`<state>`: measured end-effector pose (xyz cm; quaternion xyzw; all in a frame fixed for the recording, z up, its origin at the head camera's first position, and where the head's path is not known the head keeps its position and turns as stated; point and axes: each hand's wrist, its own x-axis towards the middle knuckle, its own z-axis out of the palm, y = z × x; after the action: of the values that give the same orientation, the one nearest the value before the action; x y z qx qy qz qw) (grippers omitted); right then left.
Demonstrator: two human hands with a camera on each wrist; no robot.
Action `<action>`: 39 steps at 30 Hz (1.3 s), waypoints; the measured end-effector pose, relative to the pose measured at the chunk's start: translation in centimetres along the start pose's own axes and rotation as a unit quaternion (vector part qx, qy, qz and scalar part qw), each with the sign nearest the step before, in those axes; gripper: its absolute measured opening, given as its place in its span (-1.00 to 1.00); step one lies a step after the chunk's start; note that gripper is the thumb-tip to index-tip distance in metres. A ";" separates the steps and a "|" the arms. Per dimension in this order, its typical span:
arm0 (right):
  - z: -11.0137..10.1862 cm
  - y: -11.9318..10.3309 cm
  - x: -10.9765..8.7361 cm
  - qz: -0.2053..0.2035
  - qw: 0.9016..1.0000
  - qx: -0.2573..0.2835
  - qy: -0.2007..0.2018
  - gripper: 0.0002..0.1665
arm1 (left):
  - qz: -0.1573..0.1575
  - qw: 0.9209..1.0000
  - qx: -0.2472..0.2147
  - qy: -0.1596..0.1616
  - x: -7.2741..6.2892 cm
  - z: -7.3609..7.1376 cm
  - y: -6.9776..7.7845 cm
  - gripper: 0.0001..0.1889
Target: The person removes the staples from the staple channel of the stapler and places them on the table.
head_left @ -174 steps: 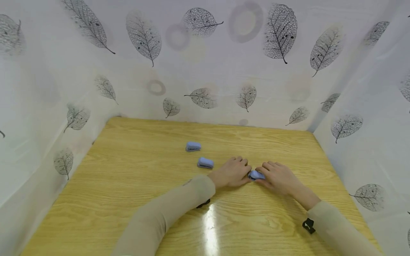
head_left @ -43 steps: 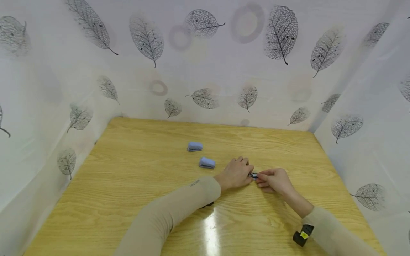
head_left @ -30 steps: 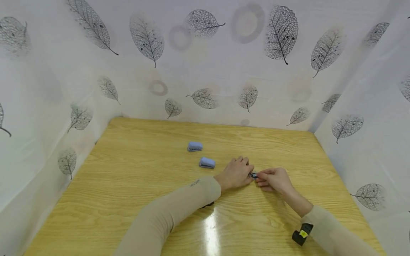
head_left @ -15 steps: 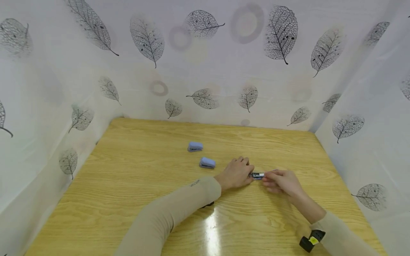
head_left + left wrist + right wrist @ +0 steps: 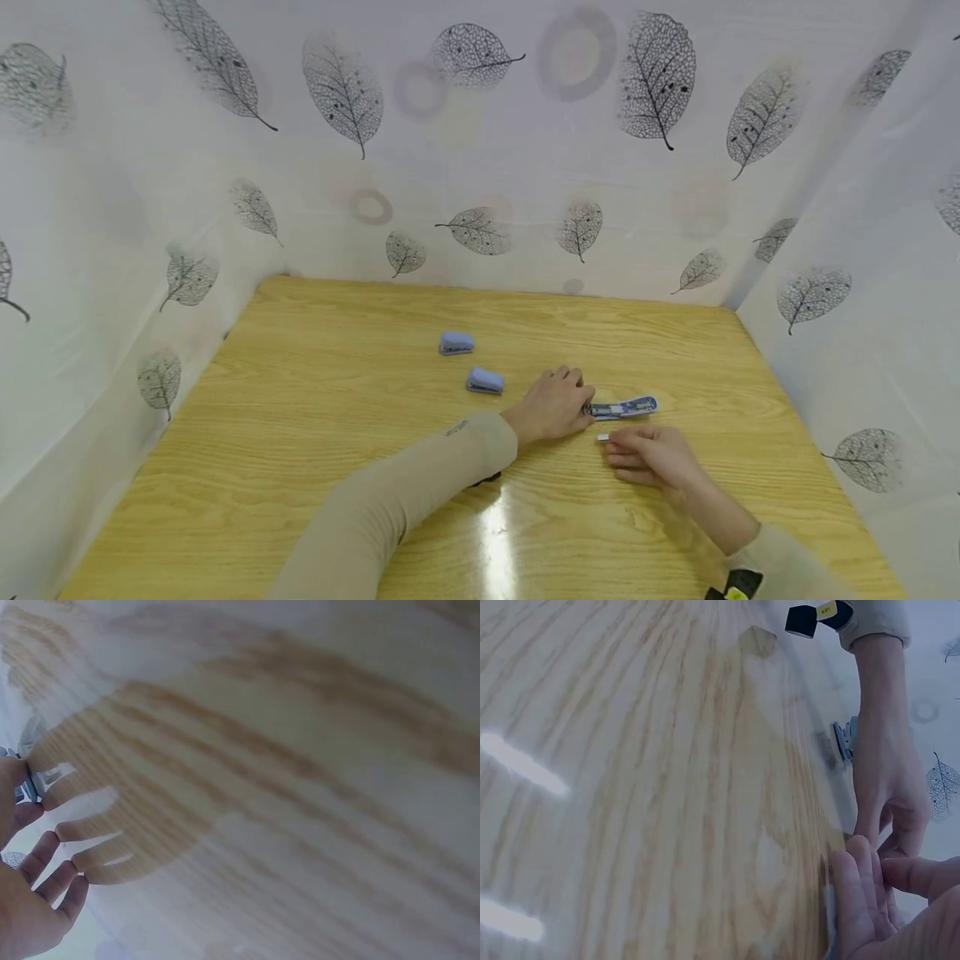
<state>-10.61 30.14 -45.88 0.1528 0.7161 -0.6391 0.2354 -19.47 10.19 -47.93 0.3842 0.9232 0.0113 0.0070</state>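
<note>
In the head view a small lavender stapler lies hinged wide open on the table, its metal inside facing up. My left hand grips its left end, with thumb and index finger round it. Closer to me, my right hand pinches a short, pale metallic strip of staples between thumb and index finger. The strip sticks out to the left, apart from the stapler. The left wrist view has the left hand at its left edge; fingers hide most of the stapler there.
Two more lavender staplers, a far one and a nearer one, stand closed left of my left hand. The wood-grain table meets leaf-patterned sheeting at the back and both sides.
The stapler, closed between both hands at first, now lies folded open. My right hand has left it and come nearer to me, pinching the strip. The left hand has stayed put.
</note>
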 end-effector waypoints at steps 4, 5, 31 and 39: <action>0.3 0.3 0.4 0.010 1.000 -0.003 0.003 -0.63 | -0.001 1.000 -0.001 -0.003 0.0 -0.1 0.0 -0.68; 0.3 0.4 0.5 0.012 1.000 -0.004 0.002 -0.64 | -0.001 1.000 -0.002 -0.003 0.0 -0.1 0.0 -0.68; 0.6 -0.9 0.2 -0.033 0.999 -0.026 0.008 -0.44 | 0.015 0.996 -0.080 0.018 -2.5 0.1 -2.2 -0.53; 2.9 -2.6 1.2 -0.150 0.982 -0.108 0.031 -0.46 | 0.021 0.995 -0.086 0.048 -6.9 -1.8 -6.3 -0.51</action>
<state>-12.58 26.81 -44.51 0.0367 0.8026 -0.5810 0.1300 -19.11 0.79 -46.28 0.4007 0.9096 0.1095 -0.0043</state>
